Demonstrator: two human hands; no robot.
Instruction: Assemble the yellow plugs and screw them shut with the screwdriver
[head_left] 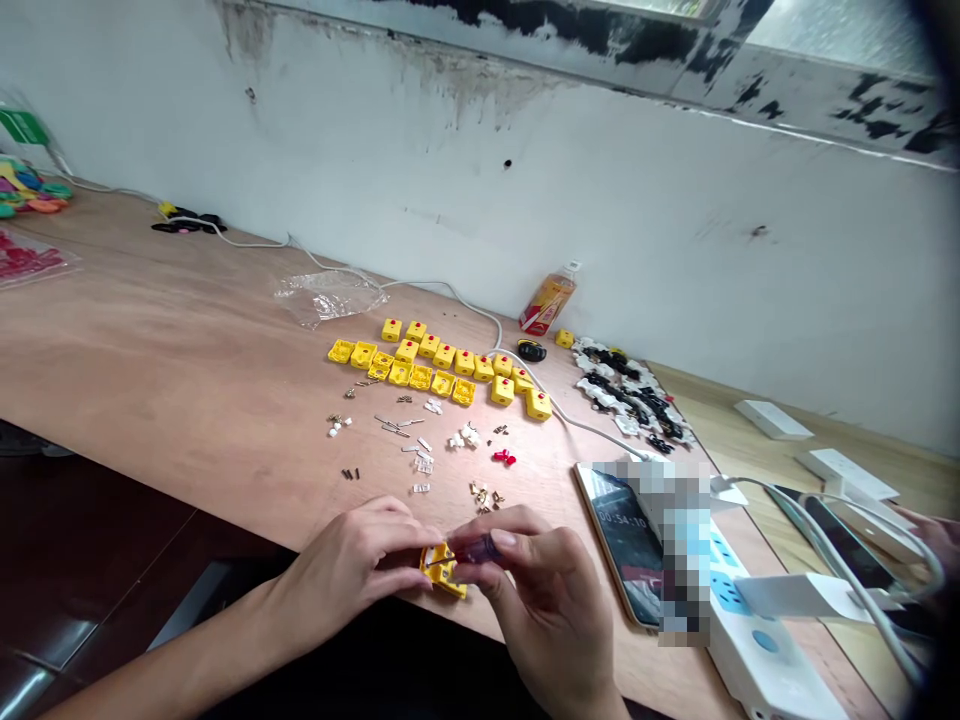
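Observation:
At the table's near edge, my left hand [367, 550] pinches the left side of a yellow plastic housing [450, 583], its hollow inner side facing up. My right hand [551, 590] grips a screwdriver [476, 548] with a dark, see-through handle. Its thin shaft points left into the housing; the exact spot its tip meets is too small to tell. Just beyond my hands lie small brass parts [486, 497], red pieces [504, 457], white pieces [465, 436], clear plastic pieces [424, 465] and thin metal pins [396, 427].
Rows of yellow housings [463, 391], several with red buttons, stand farther back. A drink bottle [551, 300] leans by the wall near black and white parts [630, 395]. To the right lie a phone [619, 540] and a power strip [765, 640] with cables. Another person's hand [930, 535] shows far right.

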